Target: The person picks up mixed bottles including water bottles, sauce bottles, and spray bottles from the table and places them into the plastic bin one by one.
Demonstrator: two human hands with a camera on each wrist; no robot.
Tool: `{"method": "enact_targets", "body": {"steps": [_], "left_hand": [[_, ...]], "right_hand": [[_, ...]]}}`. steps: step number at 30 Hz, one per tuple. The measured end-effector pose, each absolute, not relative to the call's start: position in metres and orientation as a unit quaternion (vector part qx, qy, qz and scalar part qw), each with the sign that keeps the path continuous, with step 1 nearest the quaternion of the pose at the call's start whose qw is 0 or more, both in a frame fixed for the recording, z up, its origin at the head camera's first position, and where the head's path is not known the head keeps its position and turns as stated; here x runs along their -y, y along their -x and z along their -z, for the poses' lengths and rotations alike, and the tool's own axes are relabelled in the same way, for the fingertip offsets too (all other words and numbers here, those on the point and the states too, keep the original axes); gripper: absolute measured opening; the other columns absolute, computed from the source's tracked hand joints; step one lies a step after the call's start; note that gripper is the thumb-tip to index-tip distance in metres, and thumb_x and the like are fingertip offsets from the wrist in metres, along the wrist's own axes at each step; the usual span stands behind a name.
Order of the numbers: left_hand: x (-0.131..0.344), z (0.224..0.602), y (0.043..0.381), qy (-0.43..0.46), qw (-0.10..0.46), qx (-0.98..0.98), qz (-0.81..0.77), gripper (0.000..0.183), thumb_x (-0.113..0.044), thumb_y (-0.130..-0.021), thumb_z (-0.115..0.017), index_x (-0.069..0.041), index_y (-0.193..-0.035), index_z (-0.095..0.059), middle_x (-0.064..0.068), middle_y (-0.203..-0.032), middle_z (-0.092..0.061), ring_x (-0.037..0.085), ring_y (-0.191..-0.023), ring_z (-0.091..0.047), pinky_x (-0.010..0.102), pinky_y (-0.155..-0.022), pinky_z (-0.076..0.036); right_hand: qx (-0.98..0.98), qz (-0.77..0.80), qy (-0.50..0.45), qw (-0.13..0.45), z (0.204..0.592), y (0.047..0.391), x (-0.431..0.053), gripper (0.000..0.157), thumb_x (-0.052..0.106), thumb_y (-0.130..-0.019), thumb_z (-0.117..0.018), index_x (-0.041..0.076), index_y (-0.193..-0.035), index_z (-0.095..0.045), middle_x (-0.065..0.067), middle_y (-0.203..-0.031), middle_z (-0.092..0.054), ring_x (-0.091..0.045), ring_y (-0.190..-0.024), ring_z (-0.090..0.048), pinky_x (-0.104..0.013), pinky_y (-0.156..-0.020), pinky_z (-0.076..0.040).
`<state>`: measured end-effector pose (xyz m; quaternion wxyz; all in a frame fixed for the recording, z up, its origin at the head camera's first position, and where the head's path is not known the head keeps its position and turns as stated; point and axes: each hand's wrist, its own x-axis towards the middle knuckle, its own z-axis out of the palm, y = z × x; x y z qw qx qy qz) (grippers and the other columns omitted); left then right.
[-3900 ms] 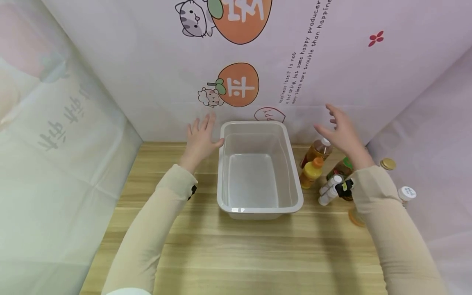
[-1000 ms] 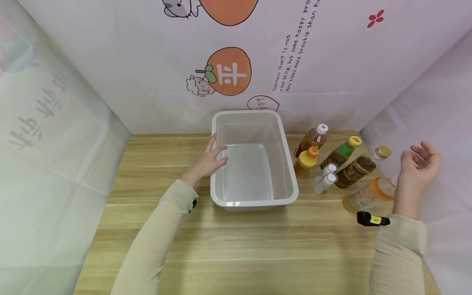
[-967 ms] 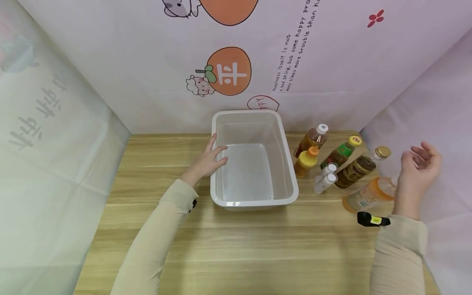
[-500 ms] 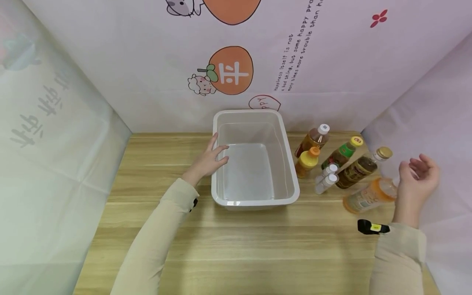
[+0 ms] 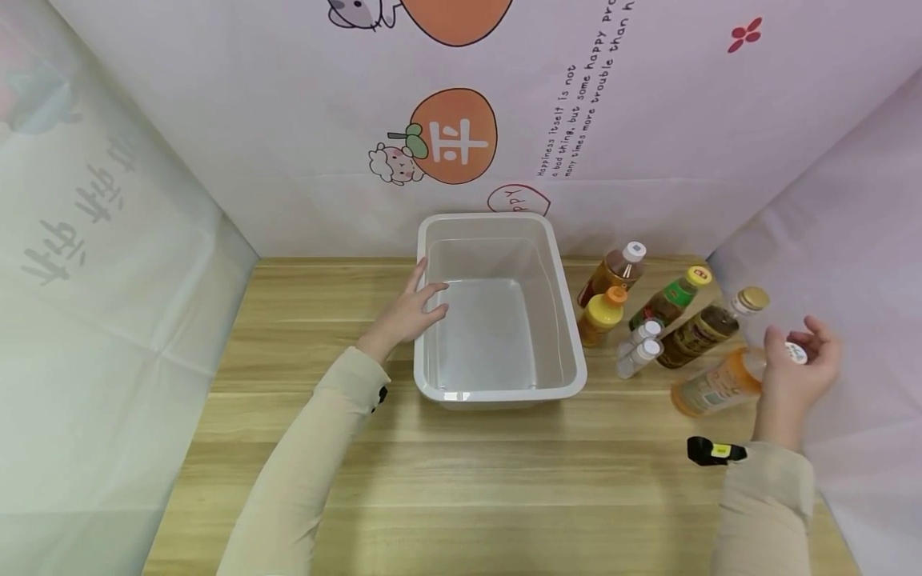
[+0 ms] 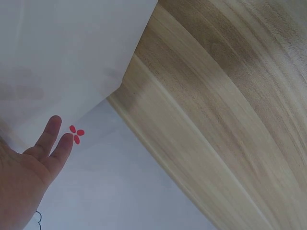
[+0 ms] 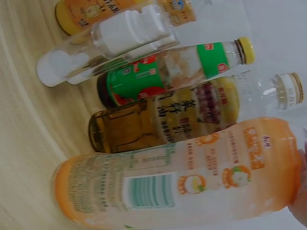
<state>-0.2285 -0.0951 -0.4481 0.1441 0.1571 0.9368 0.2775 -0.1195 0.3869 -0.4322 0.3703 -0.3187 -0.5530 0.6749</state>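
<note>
My left hand (image 5: pixel 406 314) rests at the left rim of an empty pale grey plastic tub (image 5: pixel 497 396), its fingers fairly straight and reaching over the edge. In the left wrist view, two extended fingers of that left hand (image 6: pixel 29 177) show beside the printed backdrop. On the right, my right hand (image 5: pixel 801 380) is around the white-capped top of a clear drink bottle with orange bands (image 5: pixel 716 386), thumb and fingers on either side of the cap. The right wrist view has this drink bottle (image 7: pixel 192 177) up close, with a fingertip at its shoulder.
Left of the drink bottle stand a gold-capped oil bottle (image 5: pixel 699 336), a green-labelled bottle (image 5: pixel 670 300), two small white-capped clear shakers (image 5: pixel 639 356), a yellow squeeze bottle (image 5: pixel 601 316) and a white-capped brown bottle (image 5: pixel 615 272). Printed cloth walls surround the wooden table (image 5: pixel 504 480).
The right hand, earlier above the bottles, has moved out to the right, then down and left to the drink bottle's cap. The left hand has come onto the tub's rim and stays there.
</note>
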Motion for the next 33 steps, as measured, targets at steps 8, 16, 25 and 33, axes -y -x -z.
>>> {"method": "enact_targets", "body": {"steps": [8,16,25,33], "left_hand": [[0.095,0.449,0.229,-0.156,0.144,-0.936,-0.280,0.051,-0.042,-0.096,-0.043,-0.023,-0.143,-0.040,-0.002,-0.160,0.016,0.043,-0.138,-0.033,0.059,-0.104,-0.040],[0.097,0.451,0.230,-0.156,0.142,-0.937,-0.278,0.051,-0.043,-0.096,-0.044,-0.024,-0.143,-0.040,-0.003,-0.160,0.017,0.042,-0.137,-0.034,0.058,-0.102,-0.043],[0.096,0.450,0.229,-0.160,0.147,-0.936,-0.276,0.052,-0.043,-0.096,-0.042,-0.023,-0.144,-0.039,-0.002,-0.160,0.019,0.043,-0.136,-0.036,0.057,-0.100,-0.044],[0.095,0.450,0.228,-0.165,0.147,-0.937,-0.272,0.052,-0.043,-0.096,-0.041,-0.023,-0.144,-0.039,-0.001,-0.160,0.018,0.043,-0.136,-0.037,0.058,-0.101,-0.043]], "right_hand": [[0.579,-0.637,0.308,0.405,0.446,0.118,-0.385,0.041,-0.007,-0.071,-0.068,0.017,-0.104,-0.063,0.004,-0.091,-0.044,-0.003,-0.085,-0.044,-0.013,-0.074,-0.039],[0.590,-0.636,0.283,0.409,0.449,0.120,-0.385,0.048,-0.009,-0.070,-0.068,0.016,-0.111,-0.061,0.006,-0.094,-0.042,-0.004,-0.089,-0.042,-0.013,-0.076,-0.038],[0.538,-0.663,0.298,0.426,0.448,0.119,-0.385,0.051,-0.014,-0.068,-0.072,0.015,-0.109,-0.060,0.001,-0.099,-0.046,-0.007,-0.092,-0.046,-0.014,-0.078,-0.045],[0.482,-0.680,0.294,0.469,0.440,0.116,-0.388,0.053,-0.018,-0.067,-0.070,0.011,-0.109,-0.057,-0.001,-0.097,-0.048,-0.010,-0.090,-0.049,-0.013,-0.071,-0.051]]}}
